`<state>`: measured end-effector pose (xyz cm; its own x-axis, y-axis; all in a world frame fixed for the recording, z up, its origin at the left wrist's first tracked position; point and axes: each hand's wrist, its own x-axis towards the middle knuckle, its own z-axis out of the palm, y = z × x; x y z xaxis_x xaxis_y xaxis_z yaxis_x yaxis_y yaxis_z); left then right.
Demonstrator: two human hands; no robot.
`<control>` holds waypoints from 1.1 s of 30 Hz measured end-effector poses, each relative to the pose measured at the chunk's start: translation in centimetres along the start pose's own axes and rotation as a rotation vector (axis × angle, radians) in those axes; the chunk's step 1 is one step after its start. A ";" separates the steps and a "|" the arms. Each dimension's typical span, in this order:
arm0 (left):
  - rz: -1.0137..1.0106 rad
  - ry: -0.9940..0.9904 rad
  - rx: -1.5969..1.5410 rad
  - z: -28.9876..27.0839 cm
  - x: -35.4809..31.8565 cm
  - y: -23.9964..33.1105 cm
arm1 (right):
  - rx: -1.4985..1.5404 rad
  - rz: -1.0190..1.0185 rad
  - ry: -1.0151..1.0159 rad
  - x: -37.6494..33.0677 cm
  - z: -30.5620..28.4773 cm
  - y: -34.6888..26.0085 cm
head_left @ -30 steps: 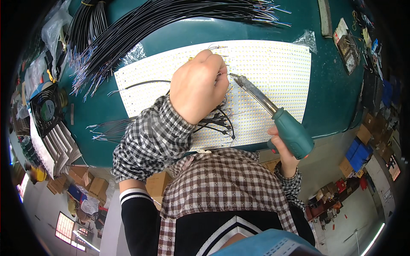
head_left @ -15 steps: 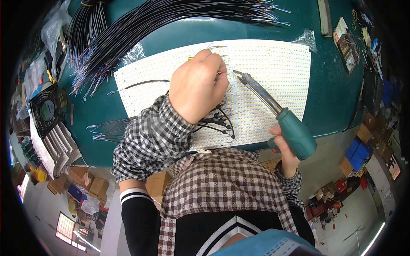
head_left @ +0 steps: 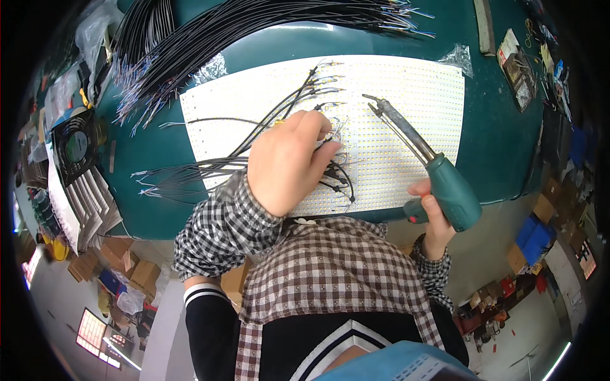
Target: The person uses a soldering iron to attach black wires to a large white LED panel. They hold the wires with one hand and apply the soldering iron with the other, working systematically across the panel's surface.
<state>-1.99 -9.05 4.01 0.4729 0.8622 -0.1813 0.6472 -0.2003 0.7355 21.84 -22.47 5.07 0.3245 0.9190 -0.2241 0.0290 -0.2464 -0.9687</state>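
Note:
A white LED panel lies on the green table, with rows of small yellowish chips. Black cables run across its left half, their thin ends meeting the board near its middle. My left hand is over those cable ends, fingers curled and thumb drawn toward them; what sits between the fingertips is hidden. My right hand grips the green soldering gun by its handle. Its metal tip points up and left, over the panel and apart from the cable ends.
A thick bundle of black cables with stripped coloured ends lies at the far side. A black fan stands at the left edge, beside stacked white sheets. At far right rests a worn small box. Cardboard boxes stand below the table.
My left hand has moved toward me along the cable ends, uncovering several cables at the panel's top. The soldering gun has shifted slightly right, its tip farther from my left fingers.

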 end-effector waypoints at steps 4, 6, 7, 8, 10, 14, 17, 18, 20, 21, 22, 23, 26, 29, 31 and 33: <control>0.167 0.070 0.197 0.0 0.4 -0.7 | 0.006 -0.088 0.030 -0.3 -0.2 0.8; 0.254 0.194 0.415 0.0 0.8 0.1 | -0.047 -0.036 0.023 -0.5 -0.6 0.9; 0.273 0.204 0.448 0.0 0.9 -0.1 | -0.073 -0.009 0.018 -0.6 -0.7 0.9; 0.291 0.212 0.483 0.0 1.1 -0.2 | -0.051 0.014 0.024 -0.7 -0.6 0.9; 0.281 0.125 0.402 0.1 1.6 -1.2 | -0.008 0.060 0.034 -0.8 -0.6 0.8; 0.318 0.086 0.034 -0.9 3.1 -2.2 | -0.025 -0.022 0.013 -0.1 -0.5 1.4; 0.235 0.097 -0.112 0.1 3.3 -2.7 | -0.019 0.031 0.007 -0.2 -0.5 1.2; 0.218 0.097 -0.119 0.2 3.4 -2.8 | -0.028 0.048 0.010 -0.3 -0.5 1.1; 0.184 0.096 -0.133 0.5 3.7 -2.9 | -0.043 0.068 0.019 -0.3 -0.3 1.1; 0.166 0.092 -0.113 0.5 3.8 -2.8 | -0.049 0.071 0.024 -0.4 -0.2 1.1; 0.149 0.088 -0.092 0.5 4.0 -2.7 | -0.054 0.073 0.029 -0.4 0.0 1.2; 0.132 0.083 -0.071 0.5 4.1 -2.7 | -0.062 0.088 0.029 -0.5 0.2 1.0; 0.144 0.094 -0.022 0.6 4.2 -2.6 | -0.040 0.107 0.019 -0.6 0.5 0.6; 0.141 0.122 -0.051 0.9 4.3 -2.4 | 0.022 0.096 0.003 -0.8 0.2 1.5; 0.133 0.155 -0.067 1.3 4.3 -2.3 | 0.012 0.088 -0.001 -0.8 0.1 1.8; 0.130 0.182 -0.056 1.6 4.3 -2.2 | -0.018 0.091 -0.010 -0.8 0.1 1.8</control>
<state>-0.47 -5.66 0.61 0.4313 0.9016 0.0343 0.5509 -0.2933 0.7813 21.54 -23.61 3.53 0.3171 0.8954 -0.3124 0.0168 -0.3347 -0.9422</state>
